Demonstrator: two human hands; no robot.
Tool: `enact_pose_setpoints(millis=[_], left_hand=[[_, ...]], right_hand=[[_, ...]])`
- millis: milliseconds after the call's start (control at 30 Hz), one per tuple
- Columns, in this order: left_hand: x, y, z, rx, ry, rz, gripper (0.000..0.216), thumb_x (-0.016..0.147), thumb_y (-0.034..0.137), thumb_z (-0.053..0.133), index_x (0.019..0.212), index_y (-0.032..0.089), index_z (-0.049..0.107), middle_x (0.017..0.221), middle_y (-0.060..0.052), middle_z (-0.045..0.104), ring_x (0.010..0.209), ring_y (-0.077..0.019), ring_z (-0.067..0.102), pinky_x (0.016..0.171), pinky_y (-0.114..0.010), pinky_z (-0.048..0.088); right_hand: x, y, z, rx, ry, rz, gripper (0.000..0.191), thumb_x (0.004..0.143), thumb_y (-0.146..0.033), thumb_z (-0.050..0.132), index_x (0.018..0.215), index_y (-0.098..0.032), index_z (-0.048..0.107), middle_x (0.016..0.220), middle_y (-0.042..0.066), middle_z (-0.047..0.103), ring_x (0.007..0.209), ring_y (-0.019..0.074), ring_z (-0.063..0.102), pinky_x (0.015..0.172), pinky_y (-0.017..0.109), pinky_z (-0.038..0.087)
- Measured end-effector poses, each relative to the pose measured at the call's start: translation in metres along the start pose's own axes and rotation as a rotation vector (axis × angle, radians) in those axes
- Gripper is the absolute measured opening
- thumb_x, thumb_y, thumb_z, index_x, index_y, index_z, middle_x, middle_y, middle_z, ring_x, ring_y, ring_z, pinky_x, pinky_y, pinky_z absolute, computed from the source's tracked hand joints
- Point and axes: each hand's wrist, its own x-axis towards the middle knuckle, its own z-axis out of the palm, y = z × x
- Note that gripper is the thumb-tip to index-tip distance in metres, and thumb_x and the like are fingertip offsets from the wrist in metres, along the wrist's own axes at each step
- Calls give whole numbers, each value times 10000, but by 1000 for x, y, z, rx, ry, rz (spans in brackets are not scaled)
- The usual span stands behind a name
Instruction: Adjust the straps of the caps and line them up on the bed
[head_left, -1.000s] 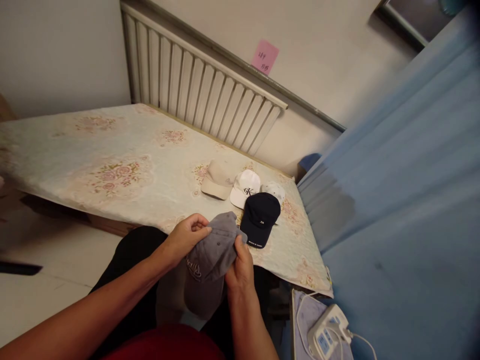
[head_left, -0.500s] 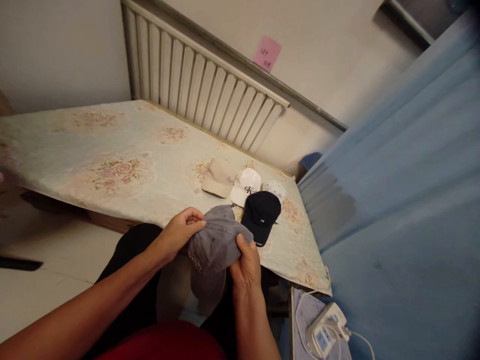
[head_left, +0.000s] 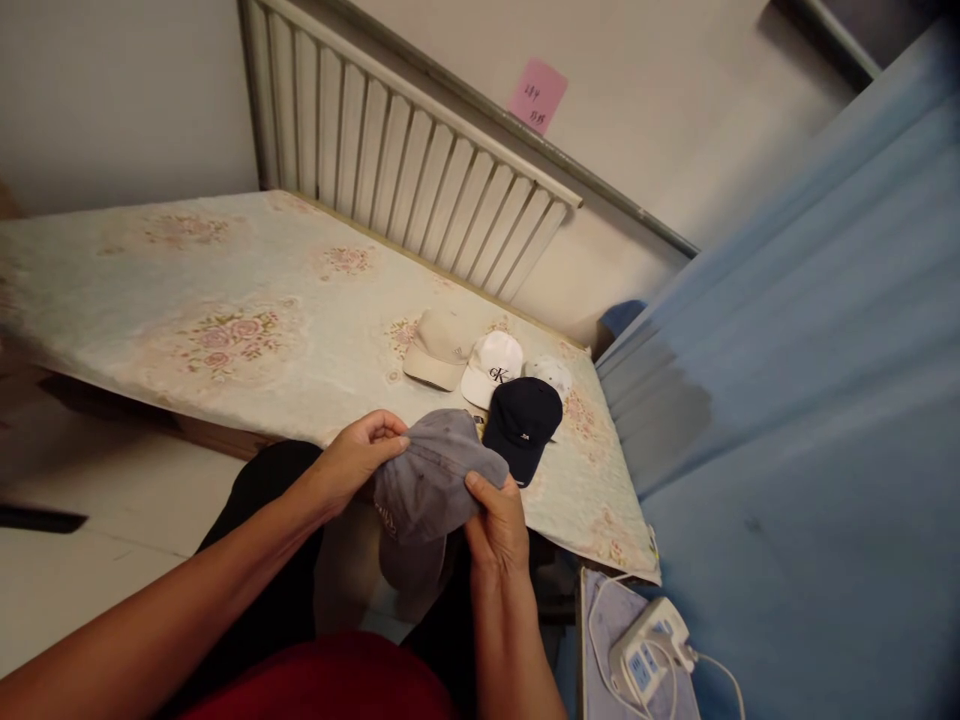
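A grey baseball cap [head_left: 431,480] is held between my two hands, its brim pointing down toward my lap. My left hand [head_left: 365,452] pinches the cap's left edge. On the other side my right hand [head_left: 496,515] grips it, thumb on top and the fingers hidden underneath. Just beyond lies a black baseball cap [head_left: 523,425] on the bed. Behind it sit a white cap with black lettering [head_left: 495,365], another white cap [head_left: 553,372] partly covered by the black one, and a beige cap [head_left: 439,350].
The caps lie on a bed with a flowered cover [head_left: 300,350]. A radiator [head_left: 405,150] runs along the wall behind it. At the right hang blue curtains [head_left: 787,420]. A white power strip [head_left: 651,655] with cords rests on a small stand [head_left: 596,640].
The grey cap has tilted and shifted slightly left, and its crown looks more stretched. My right thumb has slid a little left over it. The caps on the bed have stayed put.
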Motion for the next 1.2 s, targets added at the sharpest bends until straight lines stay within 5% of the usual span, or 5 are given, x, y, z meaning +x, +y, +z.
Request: enact_pose_setpoints(millis=[433, 733, 1200], left_hand=[[7, -4, -12, -51, 13, -8, 252, 681, 329, 721, 826, 178, 581, 654, 50, 561, 567, -97, 488, 553, -217, 337], [2, -3, -4, 6, -43, -10, 251, 708, 349, 705, 834, 175, 577, 675, 44, 568, 592, -103, 494, 565, -217, 336], [4, -6, -4, 10, -29, -13, 231, 705, 344, 699, 819, 180, 583, 674, 41, 569, 593, -106, 492, 571, -223, 333]], right_hand=[[-4, -6, 1, -31, -91, 49, 352, 544, -94, 612, 882, -167, 683, 811, 34, 750, 839, 224, 696, 788, 356, 556], [-9, 6, 1, -46, -140, 115, 396, 557, -162, 784, 937, -153, 673, 829, 34, 756, 738, 214, 705, 798, 369, 551], [-5, 8, -4, -73, -59, 66, 380, 602, -151, 745, 975, -162, 672, 907, 39, 758, 828, 207, 701, 856, 358, 528]])
